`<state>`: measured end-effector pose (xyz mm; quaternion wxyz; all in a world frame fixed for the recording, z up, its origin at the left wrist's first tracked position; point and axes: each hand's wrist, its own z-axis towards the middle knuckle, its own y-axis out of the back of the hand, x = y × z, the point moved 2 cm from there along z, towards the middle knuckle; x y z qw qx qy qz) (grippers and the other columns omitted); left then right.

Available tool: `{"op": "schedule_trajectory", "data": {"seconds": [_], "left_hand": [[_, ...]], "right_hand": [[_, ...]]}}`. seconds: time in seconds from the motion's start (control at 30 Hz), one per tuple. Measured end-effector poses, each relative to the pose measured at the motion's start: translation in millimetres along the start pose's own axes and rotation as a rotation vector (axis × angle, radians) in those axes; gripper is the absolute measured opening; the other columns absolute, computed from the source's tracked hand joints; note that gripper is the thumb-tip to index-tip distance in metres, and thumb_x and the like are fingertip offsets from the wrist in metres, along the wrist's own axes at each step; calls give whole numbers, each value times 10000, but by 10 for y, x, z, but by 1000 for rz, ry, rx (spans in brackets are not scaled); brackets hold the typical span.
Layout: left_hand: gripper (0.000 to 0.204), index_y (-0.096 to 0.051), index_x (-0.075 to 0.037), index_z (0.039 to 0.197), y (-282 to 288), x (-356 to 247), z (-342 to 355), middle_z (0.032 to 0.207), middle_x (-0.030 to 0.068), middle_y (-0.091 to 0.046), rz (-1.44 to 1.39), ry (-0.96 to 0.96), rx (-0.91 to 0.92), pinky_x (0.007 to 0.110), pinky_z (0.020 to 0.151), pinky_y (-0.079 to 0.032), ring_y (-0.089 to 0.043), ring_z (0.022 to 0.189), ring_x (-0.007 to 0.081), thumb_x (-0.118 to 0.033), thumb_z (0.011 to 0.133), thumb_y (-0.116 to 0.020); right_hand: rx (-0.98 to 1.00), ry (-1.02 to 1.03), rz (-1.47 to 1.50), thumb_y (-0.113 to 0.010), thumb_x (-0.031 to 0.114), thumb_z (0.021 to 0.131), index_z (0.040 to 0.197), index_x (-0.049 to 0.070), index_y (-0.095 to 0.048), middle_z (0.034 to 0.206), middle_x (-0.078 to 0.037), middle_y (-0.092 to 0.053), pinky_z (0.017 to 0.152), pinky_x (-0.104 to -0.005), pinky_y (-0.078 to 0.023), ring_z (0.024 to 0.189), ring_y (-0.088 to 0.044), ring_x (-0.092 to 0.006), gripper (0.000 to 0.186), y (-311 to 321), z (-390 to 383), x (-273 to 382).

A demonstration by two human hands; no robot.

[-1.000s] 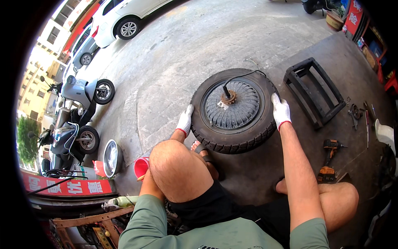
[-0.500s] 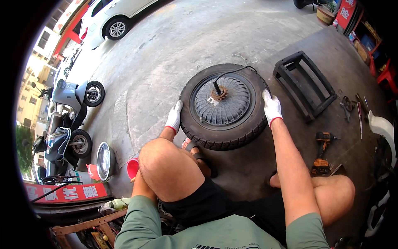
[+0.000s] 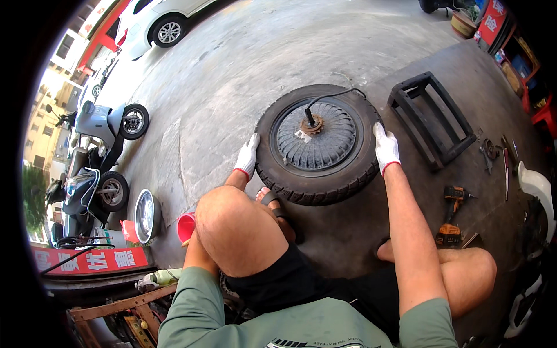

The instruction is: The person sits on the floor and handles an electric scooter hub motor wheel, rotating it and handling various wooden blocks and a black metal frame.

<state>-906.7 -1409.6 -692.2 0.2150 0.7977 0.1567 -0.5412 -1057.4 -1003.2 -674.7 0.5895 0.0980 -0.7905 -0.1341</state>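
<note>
A motor hub wheel [image 3: 316, 142] with a thick black tyre [image 3: 316, 194] lies in front of me, its ribbed grey hub facing up. From its centre rises an axle [image 3: 310, 120] beside a rusty toothed ring, and a black cable [image 3: 342, 93] arches away to the far edge. My left hand [image 3: 248, 153], in a white glove with a red cuff, grips the tyre's left side. Gloved the same way, my right hand [image 3: 386, 146] holds the right side. The fingertips of both hands are partly hidden by the tyre.
Right of the wheel stands a black rectangular frame [image 3: 432, 119]. Nearer are a cordless drill [image 3: 452, 214], a wrench [image 3: 486, 156] and screwdrivers [image 3: 507, 174]. On the left are a metal basin [image 3: 147, 216], a red bucket [image 3: 185, 227] and parked scooters [image 3: 101, 130]. A white car [image 3: 162, 23] stands far off.
The whole view has shifted slightly, so things sit a little higher and to the right. Both hands keep their hold on the tyre's sides.
</note>
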Motion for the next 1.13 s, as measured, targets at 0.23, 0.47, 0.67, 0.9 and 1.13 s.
{"op": "schedule_trajectory", "data": {"seconds": [0.23, 0.47, 0.67, 0.9, 1.13], "left_hand": [[729, -456, 41, 1452, 44, -6, 2, 1482, 193, -495, 82, -63, -21, 345, 1125, -338, -470, 1356, 275, -521, 991, -512], [701, -478, 40, 1436, -49, -129, -135, 1431, 184, -541, 35, -48, -36, 341, 1097, -373, -514, 1295, 256, -505, 997, -521], [705, -409, 15, 1494, -19, -159, -139, 1532, 133, -439, 10, -10, 25, 315, 1147, -315, -435, 1372, 220, -482, 1008, -524], [709, -468, 44, 1441, 54, -36, -73, 1447, 182, -527, 26, -73, -36, 339, 1108, -363, -501, 1312, 253, -504, 995, -526], [743, -429, 37, 1473, 28, -17, -15, 1505, 165, -478, 40, -26, -7, 331, 1166, -290, -409, 1415, 260, -517, 988, -529]], "right_hand": [[12, 2, 57, -583, 571, 933, 1338, -111, -522, 1305, -288, -600, 1040, -397, -424, 1243, -565, -364, 795, -27, -49, 12], [6, -10, 60, -586, 567, 937, 1313, -103, -548, 1280, -271, -618, 1023, -393, -429, 1215, -576, -350, 769, 1, -94, 62], [20, -10, 53, -585, 566, 937, 1355, -121, -503, 1340, -288, -578, 1055, -396, -410, 1270, -544, -365, 809, -13, -63, 64], [45, -16, 40, -581, 581, 928, 1379, -137, -466, 1378, -316, -539, 1079, -402, -396, 1312, -513, -384, 856, -62, -76, 56], [-1, -13, -18, -595, 591, 928, 1362, -101, -516, 1346, -251, -586, 1062, -389, -399, 1258, -542, -335, 821, -29, 17, -22]]}}
